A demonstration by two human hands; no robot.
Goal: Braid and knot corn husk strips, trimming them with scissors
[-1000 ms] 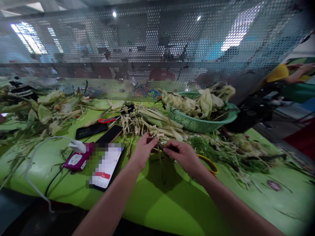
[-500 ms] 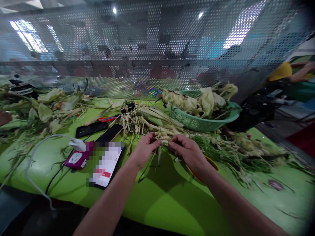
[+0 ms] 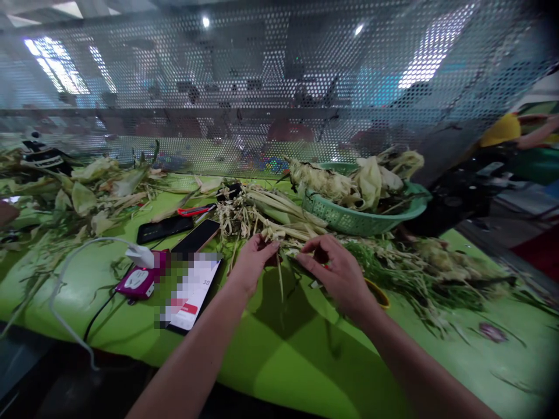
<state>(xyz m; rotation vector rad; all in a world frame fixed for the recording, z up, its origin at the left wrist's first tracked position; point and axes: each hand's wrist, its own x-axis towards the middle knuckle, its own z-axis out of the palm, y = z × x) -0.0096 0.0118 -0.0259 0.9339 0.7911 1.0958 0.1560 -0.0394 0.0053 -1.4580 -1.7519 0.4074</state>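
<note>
My left hand (image 3: 253, 263) and my right hand (image 3: 338, 271) meet just above the green table (image 3: 283, 361), both pinched on thin strips of dried corn husk (image 3: 280, 278) that hang down between them. The strips run into a braided bundle of pale husk (image 3: 266, 218) lying right behind my fingers. A small yellow-rimmed bowl (image 3: 379, 293) sits partly hidden under my right wrist.
A green basket (image 3: 349, 216) full of husks stands behind the bundle. Two phones (image 3: 192, 288) (image 3: 162, 228), a magenta power bank (image 3: 140, 280) with white charger and cable lie at left. Loose husks cover the left and right table. A perforated metal screen (image 3: 262, 93) walls the back.
My hands have risen slightly and drawn the husk strips up; the right hand's fingers have loosened and spread a little while the left keeps its pinch.
</note>
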